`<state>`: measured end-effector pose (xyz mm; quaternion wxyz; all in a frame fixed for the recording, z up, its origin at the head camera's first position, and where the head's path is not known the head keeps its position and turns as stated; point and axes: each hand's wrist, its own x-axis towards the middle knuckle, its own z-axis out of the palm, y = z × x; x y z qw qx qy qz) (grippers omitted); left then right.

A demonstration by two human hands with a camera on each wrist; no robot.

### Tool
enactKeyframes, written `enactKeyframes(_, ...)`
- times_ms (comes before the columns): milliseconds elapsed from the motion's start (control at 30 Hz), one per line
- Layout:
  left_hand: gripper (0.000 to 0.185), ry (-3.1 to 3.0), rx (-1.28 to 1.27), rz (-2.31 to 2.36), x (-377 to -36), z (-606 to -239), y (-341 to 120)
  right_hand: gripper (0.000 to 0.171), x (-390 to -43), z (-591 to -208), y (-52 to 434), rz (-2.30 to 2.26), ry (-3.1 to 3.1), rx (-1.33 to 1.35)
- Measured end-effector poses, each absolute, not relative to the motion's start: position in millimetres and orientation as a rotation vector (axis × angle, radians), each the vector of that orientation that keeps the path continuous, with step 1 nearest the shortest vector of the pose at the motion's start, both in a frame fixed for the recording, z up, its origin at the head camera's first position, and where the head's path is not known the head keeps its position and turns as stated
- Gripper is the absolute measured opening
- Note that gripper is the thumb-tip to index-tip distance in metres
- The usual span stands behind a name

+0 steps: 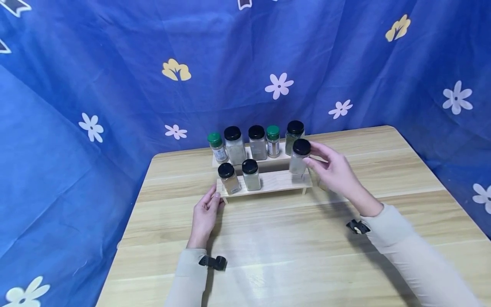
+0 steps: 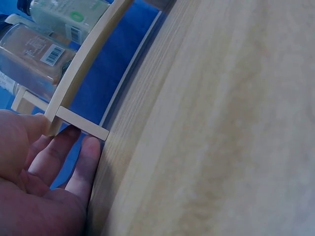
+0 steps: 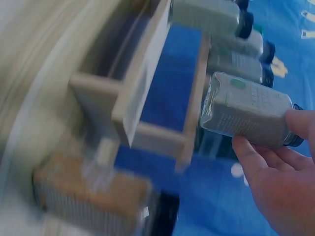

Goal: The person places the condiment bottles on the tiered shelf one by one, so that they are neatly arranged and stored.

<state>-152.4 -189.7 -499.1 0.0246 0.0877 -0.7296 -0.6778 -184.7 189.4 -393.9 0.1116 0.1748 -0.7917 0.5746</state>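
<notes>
Jar [image 1: 299, 159], black-capped, pale grey contents

My light wooden desk [image 1: 383, 170] carries a two-step wooden rack [image 1: 276, 182] near its far edge, with my left hand [image 1: 205, 215] resting beside it

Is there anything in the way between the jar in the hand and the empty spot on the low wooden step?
Nothing visible. The right hand holds the black-lidded clear glass jar just above the right end of the lower tier of the pale wooden stepped rack, which is bare there. The nearest black-lidded jar on that tier stands well left.
</notes>
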Motion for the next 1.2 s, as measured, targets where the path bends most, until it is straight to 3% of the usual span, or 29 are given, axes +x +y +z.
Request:
enactKeyframes(500,0.047,-2.252,0.240,-2.094,-154,-500,-188,0.048,-194,-419,128,1.744,-2.442,0.652)
enactKeyframes(1200,0.047,-2.269,0.266,-2.082,-154,-500,-190,0.051,-195,-425,135,1.845,-2.417,0.649)
